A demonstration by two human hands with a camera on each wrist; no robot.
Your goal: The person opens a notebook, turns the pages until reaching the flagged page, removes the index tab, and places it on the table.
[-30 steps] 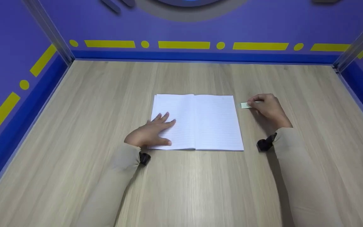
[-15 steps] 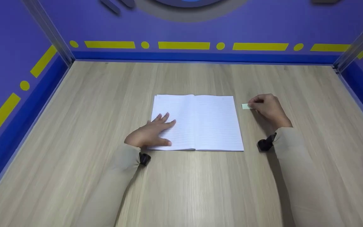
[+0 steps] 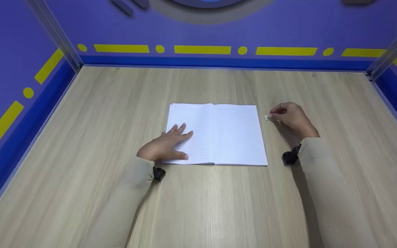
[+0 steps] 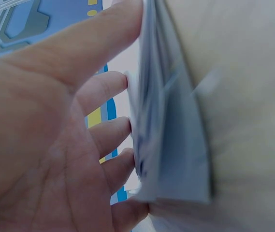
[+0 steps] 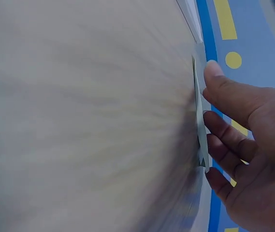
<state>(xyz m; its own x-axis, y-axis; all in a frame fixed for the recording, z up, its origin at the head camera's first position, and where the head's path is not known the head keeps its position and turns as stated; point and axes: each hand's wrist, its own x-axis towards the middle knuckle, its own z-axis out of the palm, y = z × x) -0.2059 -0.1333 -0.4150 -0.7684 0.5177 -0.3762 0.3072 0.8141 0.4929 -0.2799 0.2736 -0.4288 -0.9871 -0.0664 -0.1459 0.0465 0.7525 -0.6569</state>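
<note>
An open notebook (image 3: 238, 137) with ruled white pages lies flat on the table in the head view. My left hand (image 3: 165, 144) rests on its left page, fingers spread, thumb near the lower edge. In the left wrist view the fingers of that hand (image 4: 79, 145) touch the notebook's layered pages (image 4: 180, 154). Just right of the notebook, my right hand (image 3: 293, 119) has curled fingers and pinches a small pale green slip of paper (image 3: 266, 117), mostly hidden under the fingertips. The right wrist view shows the slip (image 5: 201, 116) low against the table, beside the thumb and fingers.
The wood-grain table (image 3: 212, 203) extends around the notebook. A purple-blue wall (image 3: 202, 34) with yellow dashes and dots stands at the back, with more wall on both sides. Each wrist carries a small black camera (image 3: 291, 156).
The right hand's fingertips have shifted slightly left over the pale green slip, so less of it shows. The left hand and the notebook stay put.
</note>
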